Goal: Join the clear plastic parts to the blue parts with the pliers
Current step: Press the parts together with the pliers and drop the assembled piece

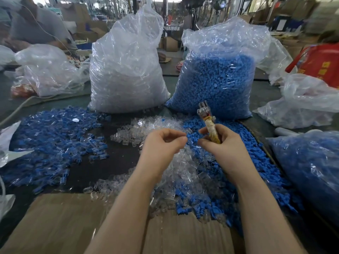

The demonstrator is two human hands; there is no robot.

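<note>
I see my right hand (218, 142) wrapped round the pliers (209, 123), fingers curled about the pale taped handles, the metal head pointing up and away from me above the fist. My left hand (163, 142) sits just beside it, thumb and fingertips pinched together; whatever is between them is too small for me to make out. Both hands hover over the middle of the table (117, 154), above a loose heap of clear parts (176, 162) that runs from the centre down toward the near edge. Touching that heap on its right is a spill of blue parts (256, 162), stretching from the foot of the far blue bag to the near edge. Toward the left edge lies a wide spread of joined pieces (55, 140), blue with clear ends. At the far side two tall plastic bags stand upright and side by side: the clear-part bag (126, 70) on the left, the blue-part bag (218, 79) on the right. Another bag of blue (311, 171) slumps at the right edge. A flat sheet of cardboard (64, 222) lies along the near edge, under my forearms, with clear and blue parts spilling onto its far rim. A person in grey (36, 24) sits beyond the far left corner, blurred.
</note>
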